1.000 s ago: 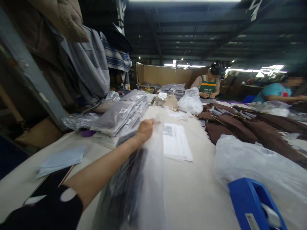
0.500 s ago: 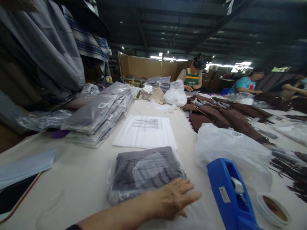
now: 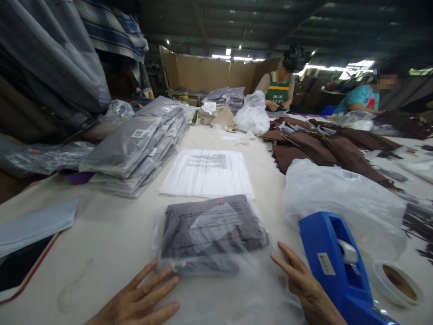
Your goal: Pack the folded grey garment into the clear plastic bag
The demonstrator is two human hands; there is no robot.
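Note:
A folded dark garment in a clear plastic bag [image 3: 211, 232] lies flat on the pale table [image 3: 111, 234] in front of me. My left hand [image 3: 140, 302] rests flat, fingers spread, at the bag's near left corner. My right hand [image 3: 306, 289] lies flat on the bag's loose open end at the near right, beside a blue tape dispenser [image 3: 338, 266]. Neither hand grips anything.
A stack of bagged garments [image 3: 138, 146] sits at the left, white printed sheets [image 3: 208, 174] beyond the bag, a crumpled plastic bag [image 3: 341, 203] and brown garments [image 3: 324, 151] at the right. A tape roll [image 3: 397, 282] lies near right. Two people work at the far end.
The bag held up a second ago now lies flat on the table. My left hand slid to its left corner and my right hand came in at the right.

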